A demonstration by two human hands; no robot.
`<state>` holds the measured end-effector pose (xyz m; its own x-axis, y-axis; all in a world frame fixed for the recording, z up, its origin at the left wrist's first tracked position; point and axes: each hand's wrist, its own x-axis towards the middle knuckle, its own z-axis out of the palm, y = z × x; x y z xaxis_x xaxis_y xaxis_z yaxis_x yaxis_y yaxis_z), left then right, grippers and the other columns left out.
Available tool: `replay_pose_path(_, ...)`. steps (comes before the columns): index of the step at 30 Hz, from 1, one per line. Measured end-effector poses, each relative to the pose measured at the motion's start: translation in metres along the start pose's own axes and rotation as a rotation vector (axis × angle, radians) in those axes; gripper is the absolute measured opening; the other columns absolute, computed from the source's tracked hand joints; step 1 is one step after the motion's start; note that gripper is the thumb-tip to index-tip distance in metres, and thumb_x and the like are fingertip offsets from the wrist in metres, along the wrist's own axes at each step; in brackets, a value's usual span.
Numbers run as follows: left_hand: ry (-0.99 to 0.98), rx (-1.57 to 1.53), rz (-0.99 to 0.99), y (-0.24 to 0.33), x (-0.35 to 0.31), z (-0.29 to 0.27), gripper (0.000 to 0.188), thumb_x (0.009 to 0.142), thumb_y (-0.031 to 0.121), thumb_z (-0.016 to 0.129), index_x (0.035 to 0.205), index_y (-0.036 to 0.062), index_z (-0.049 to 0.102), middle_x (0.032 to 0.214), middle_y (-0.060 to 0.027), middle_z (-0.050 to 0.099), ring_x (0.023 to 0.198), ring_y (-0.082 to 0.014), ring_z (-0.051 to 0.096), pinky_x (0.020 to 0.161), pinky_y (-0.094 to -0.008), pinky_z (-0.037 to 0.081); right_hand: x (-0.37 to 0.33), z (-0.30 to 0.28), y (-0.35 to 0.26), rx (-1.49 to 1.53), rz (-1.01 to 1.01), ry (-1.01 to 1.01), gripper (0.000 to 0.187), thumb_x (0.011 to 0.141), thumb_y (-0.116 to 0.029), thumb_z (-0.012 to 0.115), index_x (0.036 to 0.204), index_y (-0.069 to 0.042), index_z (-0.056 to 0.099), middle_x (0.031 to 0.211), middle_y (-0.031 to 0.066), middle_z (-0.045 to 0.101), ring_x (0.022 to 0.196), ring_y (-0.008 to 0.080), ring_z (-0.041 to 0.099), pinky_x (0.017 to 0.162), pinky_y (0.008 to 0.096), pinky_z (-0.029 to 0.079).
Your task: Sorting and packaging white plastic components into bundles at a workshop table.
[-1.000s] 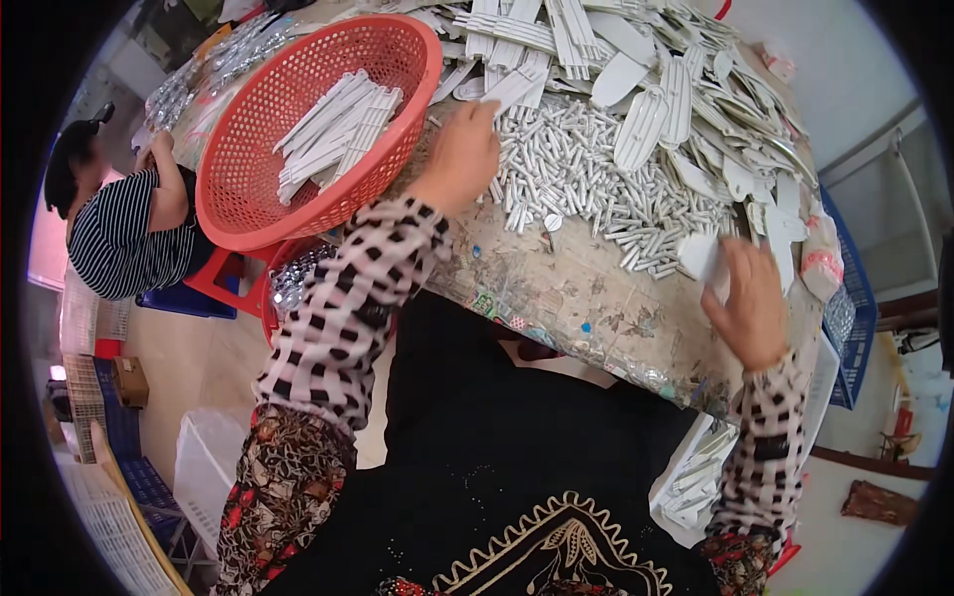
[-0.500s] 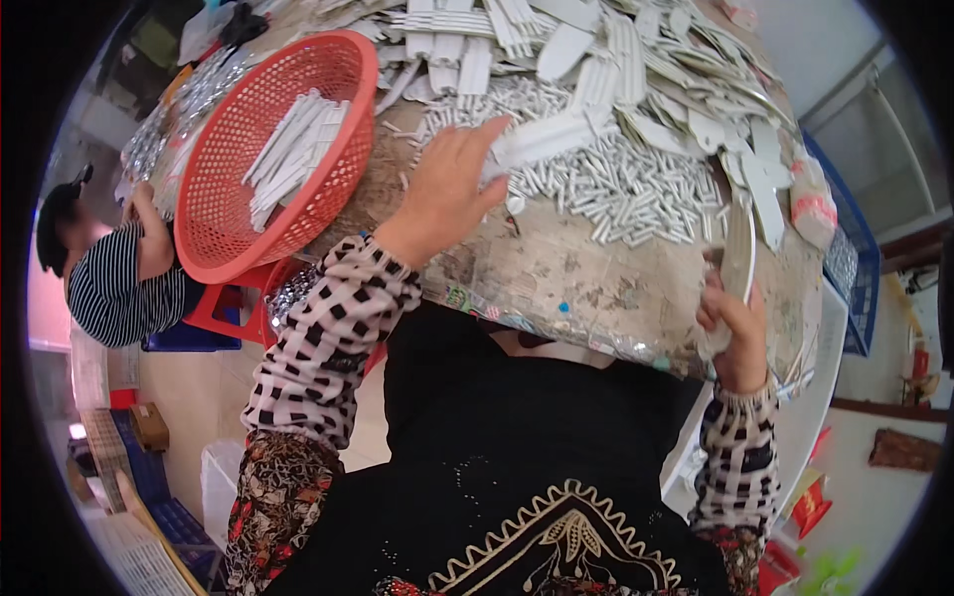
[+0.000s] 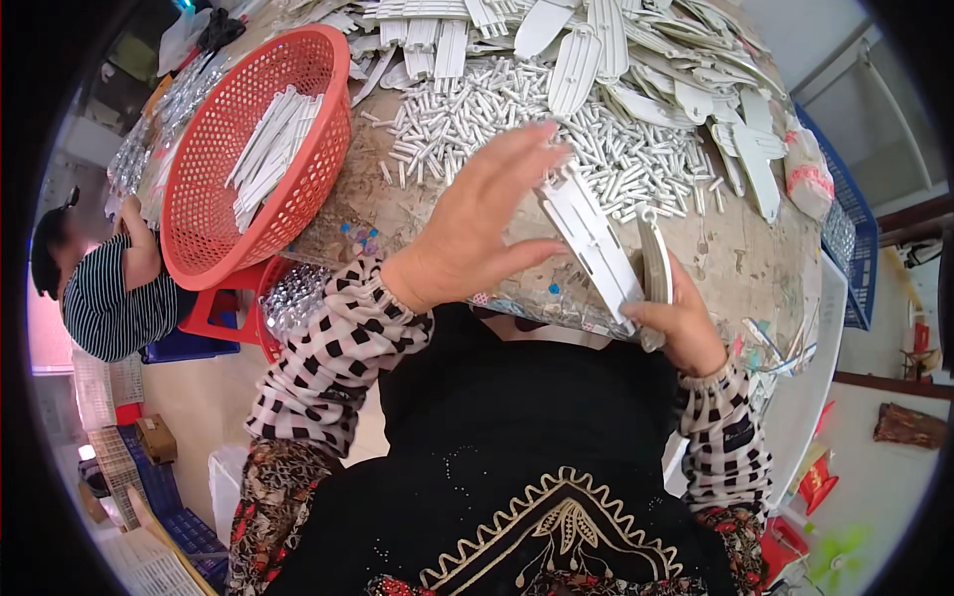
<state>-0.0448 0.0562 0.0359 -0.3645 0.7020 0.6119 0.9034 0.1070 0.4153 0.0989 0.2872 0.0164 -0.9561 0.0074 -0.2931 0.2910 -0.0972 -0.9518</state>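
Observation:
My right hand [image 3: 686, 318] is closed round the lower ends of two white plastic pieces. One is a long flat strip with slots [image 3: 593, 248], leaning up to the left; the other is a narrow curved piece [image 3: 655, 263], seen nearly edge-on. My left hand [image 3: 472, 223] is blurred, its fingers stretched out and thumb apart. Its fingertips are near the slotted strip's upper end; whether they touch it I cannot tell. Behind both hands lies a heap of small silvery-white rods [image 3: 641, 164]. Beyond that are piled white, blade-shaped plastic panels [image 3: 576, 74].
A red perforated basket [image 3: 184, 204] with white strips [image 3: 270, 159] inside stands at the left, on a red stool [image 3: 224, 313]. Another person [image 3: 119, 288] in a striped top sits farther left. At the right lie a wrapped roll [image 3: 810, 179] and a blue crate [image 3: 855, 248].
My right hand has moved left and tilted its pieces, so the slotted strip now shows. My left hand has come down and right from the rod heap toward it.

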Motion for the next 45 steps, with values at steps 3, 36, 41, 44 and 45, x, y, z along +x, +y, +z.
replay_pose_path(3,0.221,-0.482,-0.353,0.008,-0.008,0.021,0.072,0.083,0.021,0.073,0.143,0.0046,0.036,0.134,-0.0185,0.052,0.128,-0.0264,0.047,0.108,-0.0378,0.035,-0.005,0.018,0.003,0.216,0.038,0.057,0.065,0.069,0.003,0.068,0.130,0.000,0.045,0.116,0.0088,0.058,0.106,0.0201,0.057,0.091,0.0313,0.045)
replay_pose_path(36,0.214,-1.545,-0.682,0.052,-0.020,0.043,0.050,0.095,0.014,0.059,0.139,0.0005,0.040,0.126,-0.0088,0.057,0.112,-0.0155,0.056,0.096,-0.0303,0.046,-0.025,0.057,-0.005,-0.591,-0.612,0.173,0.052,0.087,-0.009,0.063,0.134,0.006,0.045,0.096,0.0121,0.047,0.083,0.0224,0.048,0.075,0.0287,0.040)
replay_pose_path(41,0.158,-1.444,-0.724,0.047,-0.024,0.041,0.050,0.096,0.015,0.059,0.140,0.0004,0.040,0.123,-0.0066,0.058,0.110,-0.0144,0.057,0.094,-0.0290,0.047,-0.026,0.053,-0.014,-0.669,-0.433,0.079,0.056,0.087,-0.008,0.060,0.139,0.005,0.041,0.098,0.0119,0.050,0.085,0.0220,0.050,0.079,0.0294,0.041)
replay_pose_path(44,0.155,-1.532,-0.789,0.047,-0.022,0.043,0.049,0.097,0.016,0.058,0.140,0.0007,0.041,0.121,-0.0050,0.059,0.107,-0.0125,0.058,0.092,-0.0283,0.048,-0.023,0.053,-0.010,-0.515,-0.421,0.062,0.056,0.086,-0.008,0.063,0.137,0.003,0.043,0.095,0.0126,0.050,0.084,0.0231,0.050,0.076,0.0320,0.041)
replay_pose_path(45,0.165,-1.547,-0.852,0.050,-0.019,0.044,0.046,0.098,0.018,0.056,0.138,-0.0014,0.042,0.126,-0.0082,0.057,0.112,-0.0145,0.056,0.096,-0.0300,0.045,-0.021,0.058,-0.001,-0.506,-0.444,0.127,0.057,0.086,-0.009,0.064,0.137,0.003,0.044,0.096,0.0129,0.050,0.085,0.0241,0.051,0.077,0.0325,0.042)
